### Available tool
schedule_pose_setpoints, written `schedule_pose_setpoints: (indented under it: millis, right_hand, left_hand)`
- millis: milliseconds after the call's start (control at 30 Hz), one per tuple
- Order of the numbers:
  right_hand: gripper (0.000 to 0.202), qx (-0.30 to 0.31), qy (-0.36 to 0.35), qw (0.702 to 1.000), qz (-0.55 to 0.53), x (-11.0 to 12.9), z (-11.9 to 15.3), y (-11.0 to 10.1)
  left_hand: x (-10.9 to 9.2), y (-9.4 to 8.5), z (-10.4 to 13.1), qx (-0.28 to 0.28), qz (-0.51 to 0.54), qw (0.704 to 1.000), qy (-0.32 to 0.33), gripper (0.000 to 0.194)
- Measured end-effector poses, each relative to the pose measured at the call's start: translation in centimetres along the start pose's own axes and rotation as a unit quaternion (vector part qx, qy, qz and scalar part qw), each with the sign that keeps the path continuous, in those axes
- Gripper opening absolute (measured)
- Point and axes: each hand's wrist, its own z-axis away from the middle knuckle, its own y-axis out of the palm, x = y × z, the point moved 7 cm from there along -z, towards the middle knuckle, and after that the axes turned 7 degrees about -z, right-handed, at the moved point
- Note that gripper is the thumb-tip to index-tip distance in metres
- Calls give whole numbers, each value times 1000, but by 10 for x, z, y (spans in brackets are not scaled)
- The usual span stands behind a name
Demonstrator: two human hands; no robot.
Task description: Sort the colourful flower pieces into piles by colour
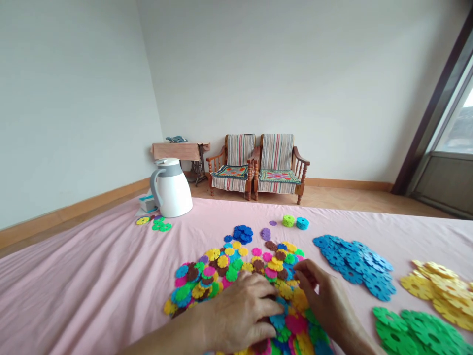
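A mixed pile of small flower-shaped plastic discs in pink, yellow, green, brown and blue lies on the pink cloth in front of me. My left hand rests palm down on the pile, its fingers spread apart among the discs. At the pile's right side, my right hand has its thumb and fingers curled toward each other. What they hold, if anything, is too small to tell. Beyond the pile are a cluster of dark blue discs, a lime green stack and a light blue stack.
Large blue discs, yellow discs and green discs lie in heaps at the right. A white jug stands at the back left, with a few loose green discs near it. Two wooden armchairs face the bed-like surface.
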Motion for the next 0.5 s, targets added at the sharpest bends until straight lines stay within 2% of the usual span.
schedule_pose_setpoints:
  millis: [100, 167, 300, 400, 500]
  right_hand:
    - [19, 6, 3, 1000, 4, -2, 0, 1]
    - [18, 10, 7, 1000, 8, -3, 1, 1]
    - [19, 9, 8, 1000, 17, -3, 0, 1]
    - [19, 9, 3, 1000, 14, -3, 0, 2]
    - [20, 6, 2, 1000, 18, -2, 1, 2]
  left_hand:
    - [6, -11, 10, 9, 7, 1000, -10, 26]
    - [20, -24, 20, 11, 7, 999, -43, 25]
    - [79, -47, 47, -12, -38, 981, -191, 20]
    - [128, -54, 70, -40, -111, 939, -322, 13]
    - [151, -45, 80, -33, -130, 926, -354, 7]
